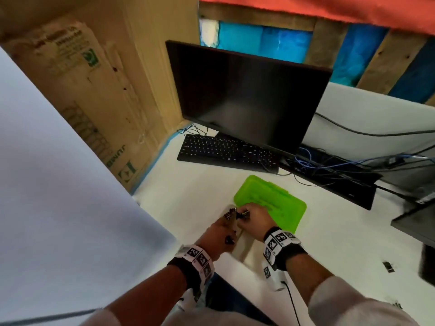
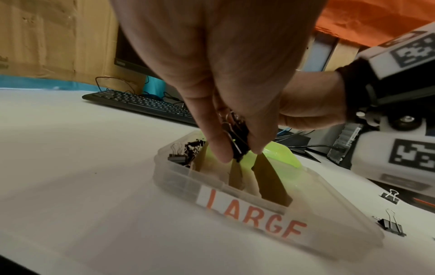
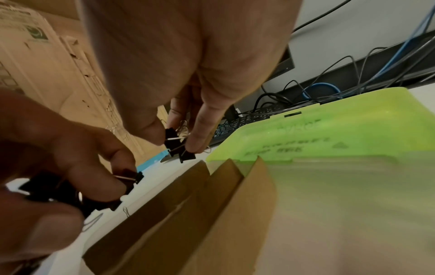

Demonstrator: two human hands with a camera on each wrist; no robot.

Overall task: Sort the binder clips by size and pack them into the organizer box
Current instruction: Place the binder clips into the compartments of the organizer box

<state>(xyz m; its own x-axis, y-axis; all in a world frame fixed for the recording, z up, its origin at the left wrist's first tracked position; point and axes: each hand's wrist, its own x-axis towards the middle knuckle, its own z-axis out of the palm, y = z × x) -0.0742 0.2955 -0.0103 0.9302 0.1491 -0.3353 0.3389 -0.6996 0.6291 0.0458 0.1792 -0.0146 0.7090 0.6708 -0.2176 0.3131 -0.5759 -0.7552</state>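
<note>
The clear organizer box (image 2: 329,232) carries a "LARGE" label (image 2: 254,214) and has brown cardboard dividers (image 3: 188,204). Its green lid (image 1: 270,201) lies open behind it. Several black binder clips (image 2: 186,152) lie in the far compartment. My left hand (image 2: 240,150) hangs over the middle of the box and pinches a bunch of black clips (image 2: 236,137). Just beyond it, my right hand (image 3: 175,143) pinches a couple of black clips (image 3: 179,148) above the box's far end. In the head view both hands (image 1: 235,220) hide most of the box.
Two loose black clips (image 2: 390,225) lie on the white table to the right of the box, and another clip (image 1: 388,267) shows in the head view. A keyboard (image 1: 226,149), monitor (image 1: 247,95) and tangled cables (image 1: 329,161) stand behind. A cardboard carton (image 1: 94,102) rises at the left.
</note>
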